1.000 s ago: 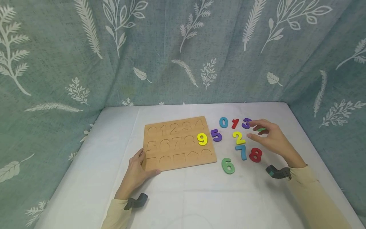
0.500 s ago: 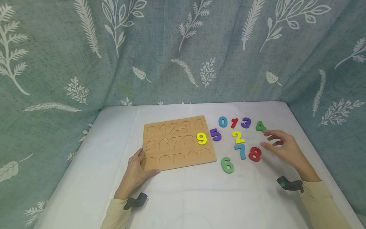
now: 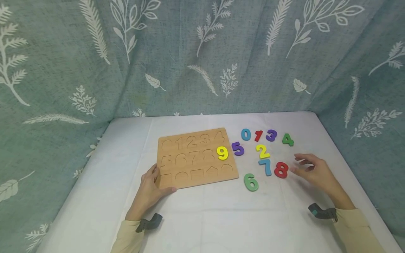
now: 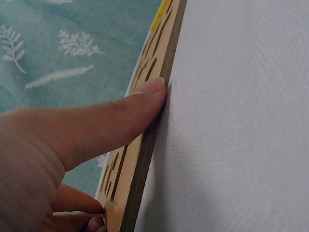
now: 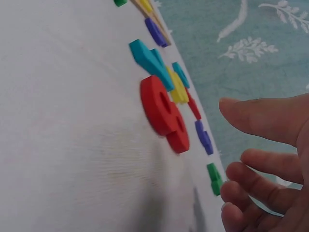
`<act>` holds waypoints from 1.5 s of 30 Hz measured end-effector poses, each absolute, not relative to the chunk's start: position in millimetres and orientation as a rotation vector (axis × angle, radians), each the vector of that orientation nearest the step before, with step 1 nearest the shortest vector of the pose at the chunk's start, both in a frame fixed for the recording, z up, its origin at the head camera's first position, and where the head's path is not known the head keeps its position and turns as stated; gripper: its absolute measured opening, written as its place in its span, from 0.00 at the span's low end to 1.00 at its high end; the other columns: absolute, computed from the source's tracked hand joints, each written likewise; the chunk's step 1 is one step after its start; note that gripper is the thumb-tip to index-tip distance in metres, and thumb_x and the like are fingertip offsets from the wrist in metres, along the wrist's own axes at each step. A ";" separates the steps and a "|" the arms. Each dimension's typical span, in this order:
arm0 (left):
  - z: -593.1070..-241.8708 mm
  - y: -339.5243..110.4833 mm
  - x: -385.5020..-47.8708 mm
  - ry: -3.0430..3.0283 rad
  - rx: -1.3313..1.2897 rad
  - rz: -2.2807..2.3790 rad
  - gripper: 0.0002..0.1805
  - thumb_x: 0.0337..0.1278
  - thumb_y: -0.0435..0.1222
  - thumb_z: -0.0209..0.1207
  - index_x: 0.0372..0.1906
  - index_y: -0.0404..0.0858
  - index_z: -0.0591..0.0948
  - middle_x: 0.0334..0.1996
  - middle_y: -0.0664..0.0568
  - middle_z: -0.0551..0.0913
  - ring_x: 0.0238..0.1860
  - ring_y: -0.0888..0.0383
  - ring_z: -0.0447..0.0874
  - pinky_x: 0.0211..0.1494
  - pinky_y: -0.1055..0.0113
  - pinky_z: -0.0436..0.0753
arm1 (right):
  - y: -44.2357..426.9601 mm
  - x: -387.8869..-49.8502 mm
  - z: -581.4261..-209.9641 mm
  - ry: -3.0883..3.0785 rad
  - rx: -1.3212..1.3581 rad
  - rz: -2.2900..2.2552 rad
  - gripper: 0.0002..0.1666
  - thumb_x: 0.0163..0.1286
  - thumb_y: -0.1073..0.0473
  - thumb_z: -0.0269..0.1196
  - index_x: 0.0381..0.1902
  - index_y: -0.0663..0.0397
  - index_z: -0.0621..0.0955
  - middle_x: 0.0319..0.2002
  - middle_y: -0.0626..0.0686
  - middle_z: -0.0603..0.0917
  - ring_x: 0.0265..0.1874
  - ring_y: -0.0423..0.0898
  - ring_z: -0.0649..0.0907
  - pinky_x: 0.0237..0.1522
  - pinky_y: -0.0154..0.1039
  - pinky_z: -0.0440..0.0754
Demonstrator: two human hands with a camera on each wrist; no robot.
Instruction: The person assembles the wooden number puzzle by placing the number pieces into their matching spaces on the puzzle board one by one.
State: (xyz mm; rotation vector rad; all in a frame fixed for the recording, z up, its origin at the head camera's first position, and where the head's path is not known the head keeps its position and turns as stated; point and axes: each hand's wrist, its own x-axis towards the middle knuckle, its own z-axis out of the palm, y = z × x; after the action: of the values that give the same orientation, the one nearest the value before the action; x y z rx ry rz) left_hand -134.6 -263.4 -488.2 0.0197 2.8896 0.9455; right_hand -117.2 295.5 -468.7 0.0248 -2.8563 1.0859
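Board [image 3: 197,166], left hand [image 3: 150,186] gripping corner, right hand [image 3: 314,172] loosely curved

The nine [image 3: 222,153] lies on the board [image 3: 204,181], left of the five [image 3: 238,149].

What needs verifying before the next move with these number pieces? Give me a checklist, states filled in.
1. Board steadied: ok; left hand grips its near left corner.
2. Right hand free: ok; it holds nothing.
3. Red 8 within reach: ok, likely; it lies near the right hand.
4. Yellow 9 fully seated: cannot tell.
5. Purple 5 well clear of the board: not ok; it lies close beside the edge.
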 end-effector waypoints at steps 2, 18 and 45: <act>-487.9 -263.3 -134.7 2.899 0.028 0.941 0.69 0.42 0.57 0.79 0.78 0.23 0.54 0.83 0.33 0.49 0.80 0.31 0.50 0.80 0.35 0.61 | 294.6 -116.9 -472.7 -2.877 0.017 1.088 0.36 0.67 0.51 0.73 0.67 0.64 0.76 0.61 0.70 0.80 0.55 0.65 0.81 0.55 0.64 0.85; -489.6 -264.4 -133.9 2.905 0.054 0.931 0.69 0.42 0.58 0.79 0.78 0.21 0.55 0.82 0.32 0.49 0.80 0.29 0.49 0.79 0.34 0.62 | 279.8 -116.2 -482.7 -2.983 -0.023 1.156 0.41 0.63 0.54 0.75 0.68 0.69 0.74 0.65 0.72 0.77 0.62 0.70 0.78 0.64 0.65 0.79; -489.9 -264.5 -134.0 2.902 0.057 0.935 0.68 0.44 0.56 0.79 0.78 0.21 0.55 0.82 0.32 0.50 0.80 0.29 0.49 0.80 0.34 0.61 | 268.5 -122.2 -483.7 -3.032 -0.031 1.079 0.42 0.59 0.54 0.78 0.66 0.69 0.75 0.61 0.71 0.78 0.60 0.70 0.79 0.60 0.64 0.83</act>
State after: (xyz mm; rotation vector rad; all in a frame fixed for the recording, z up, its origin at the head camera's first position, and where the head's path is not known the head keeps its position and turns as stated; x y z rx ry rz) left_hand -134.0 -264.5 -489.9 0.0569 2.9022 0.9348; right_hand -122.2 268.5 -483.7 -0.0305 -3.0318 1.0793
